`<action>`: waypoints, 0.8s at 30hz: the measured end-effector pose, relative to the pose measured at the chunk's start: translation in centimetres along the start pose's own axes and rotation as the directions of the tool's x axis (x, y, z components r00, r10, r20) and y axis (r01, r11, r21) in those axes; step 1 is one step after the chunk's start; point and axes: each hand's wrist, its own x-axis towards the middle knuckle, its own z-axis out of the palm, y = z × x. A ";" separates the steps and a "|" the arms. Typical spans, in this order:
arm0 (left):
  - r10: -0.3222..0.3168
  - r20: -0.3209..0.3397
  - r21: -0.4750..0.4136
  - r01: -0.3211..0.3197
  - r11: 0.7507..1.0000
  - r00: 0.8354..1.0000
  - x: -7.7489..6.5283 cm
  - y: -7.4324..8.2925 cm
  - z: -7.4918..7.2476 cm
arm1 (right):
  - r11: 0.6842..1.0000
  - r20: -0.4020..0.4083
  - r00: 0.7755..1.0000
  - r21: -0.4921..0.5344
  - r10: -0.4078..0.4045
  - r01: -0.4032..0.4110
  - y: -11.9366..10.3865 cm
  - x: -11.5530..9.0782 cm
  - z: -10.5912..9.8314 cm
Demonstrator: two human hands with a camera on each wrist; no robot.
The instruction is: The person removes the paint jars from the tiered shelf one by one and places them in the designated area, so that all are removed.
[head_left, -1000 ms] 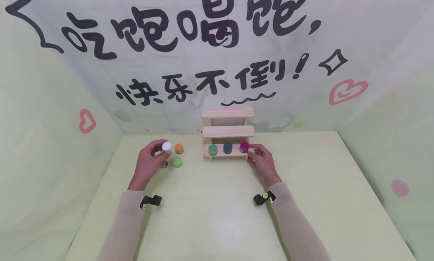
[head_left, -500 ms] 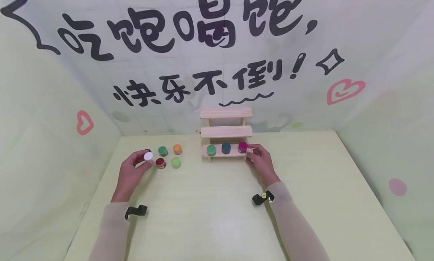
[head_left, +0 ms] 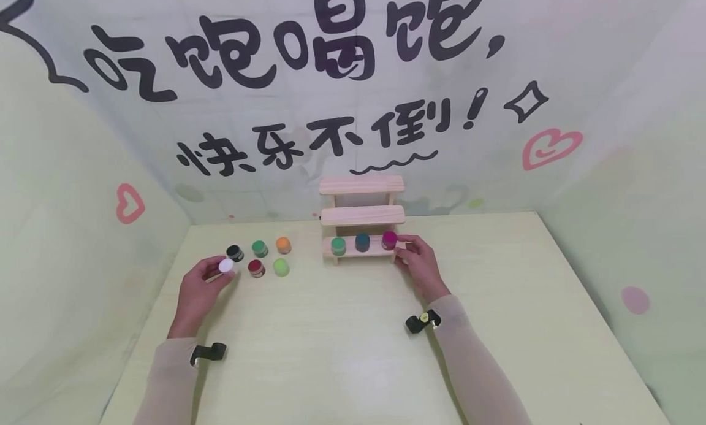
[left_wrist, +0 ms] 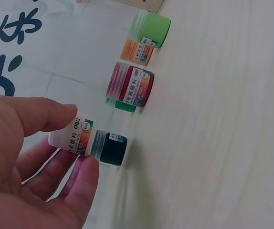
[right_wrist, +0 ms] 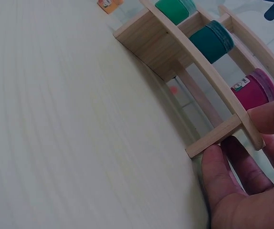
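Note:
My left hand (head_left: 195, 296) pinches a small white paint jar (left_wrist: 79, 136) between thumb and fingers. In the left wrist view, it is held off the table in front of a black paint jar (left_wrist: 113, 148). With thumb and fingers, my right hand (head_left: 421, 268) grips the right end of the lowest shelf of a three-step wooden rack (head_left: 362, 215). On that shelf stand a green jar (head_left: 338, 246), a dark teal jar (head_left: 362, 242) and a magenta jar (head_left: 389, 240); my right thumb is close by the magenta one.
Left of the rack, on the pale table (head_left: 331, 345), stand a dark red jar (head_left: 256, 268), a green jar (head_left: 260, 248), an orange jar (head_left: 283, 245) and a light green jar (head_left: 280, 267). A printed cloth backdrop (head_left: 265, 192) rises behind the table.
My left hand has carried the white jar leftward and toward me, away from above the other jars, to beside the black one. My right hand keeps its grip on the rack.

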 end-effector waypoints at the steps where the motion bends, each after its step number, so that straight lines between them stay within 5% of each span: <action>1: -0.006 0.002 0.003 0.006 1.000 1.000 0.1 -0.1 0.0 | 1.000 0.001 1.000 0.004 0.000 0.000 0.0 0.0 0.0; 8: -0.057 0.021 0.032 0.056 0.998 0.998 0.5 -1.0 0.1 | 1.000 -0.001 1.000 0.003 0.008 -0.008 -0.2 0.1 0.0; 24: -0.059 0.002 0.034 0.058 0.998 0.998 1.3 -2.0 1.0 | 1.000 -0.017 1.000 0.005 0.015 -0.015 0.2 0.1 0.0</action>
